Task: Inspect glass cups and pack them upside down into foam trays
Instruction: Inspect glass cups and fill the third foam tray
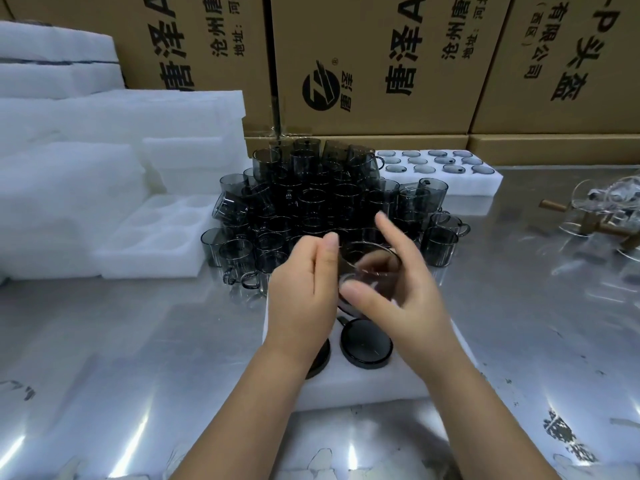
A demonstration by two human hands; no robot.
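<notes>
Holding a smoky glass cup [370,268] between both hands, the person has it lifted just above the foam tray [367,386], probably so that light passes through the wall for checking before it goes down. The right grip [408,292] is clamped on the cup: the thumb lies across the near wall, other fingers show through the glass behind, and the index finger is lifted free. The left grip [304,296] has its fingers straight and together against the cup's other side, steadying it rather than clasping it, as I judge. Directly below the grips an upside-down cup [366,344] sits in the tray with its dark base up. A second one [320,358] is half hidden under the left wrist. Beyond the grips a heap of cups [311,202] waits on the worktop [104,341], close enough to reach. Further off to the right of them lies a filled tray [485,185], and to the left an empty tray [156,251]. Motion blur smears the held cup, so its tilt and handle cannot be made out. The arms cover most of the near tray, so its free pockets cannot be counted.
</notes>
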